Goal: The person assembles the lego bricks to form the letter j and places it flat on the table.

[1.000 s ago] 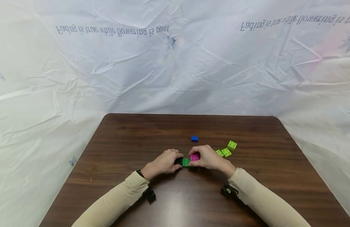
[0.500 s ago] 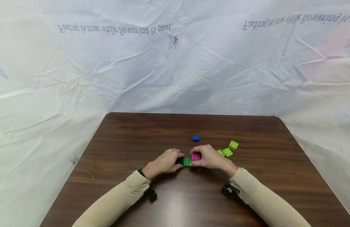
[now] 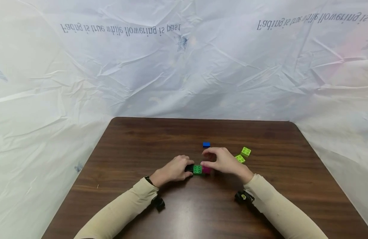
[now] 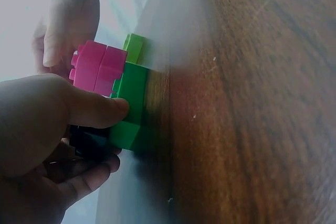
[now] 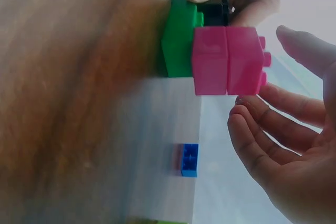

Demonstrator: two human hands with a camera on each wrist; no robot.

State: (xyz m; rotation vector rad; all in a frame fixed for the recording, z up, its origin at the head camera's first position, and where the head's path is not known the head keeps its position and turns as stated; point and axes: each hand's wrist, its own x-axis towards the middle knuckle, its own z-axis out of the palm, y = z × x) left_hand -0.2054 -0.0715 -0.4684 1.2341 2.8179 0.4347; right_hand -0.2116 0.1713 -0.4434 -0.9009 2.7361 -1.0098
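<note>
My left hand (image 3: pixel 174 169) grips a black toy brick (image 4: pixel 93 141) at the left end of a green base (image 4: pixel 134 90), its thumb lying against the green side. Two stacked pink bricks (image 5: pixel 227 60) sit on the base's other end, studs outward. Green studs (image 3: pixel 197 169) show between black and pink in the head view. Beside the pink stack, my right hand (image 3: pixel 227 162) has its fingers apart and loosely bent, with nothing between them. In the right wrist view a gap shows between its thumb and the pink studs.
A blue brick (image 3: pixel 206 144) lies on the brown table (image 3: pixel 142 139) beyond the hands. Lime bricks (image 3: pixel 246 152) lie to the right, partly behind my right hand. A printed white sheet (image 3: pixel 184 76) hangs behind the table.
My right hand has let go of the pink bricks and risen slightly away from them. The left hand keeps its grip at the black brick.
</note>
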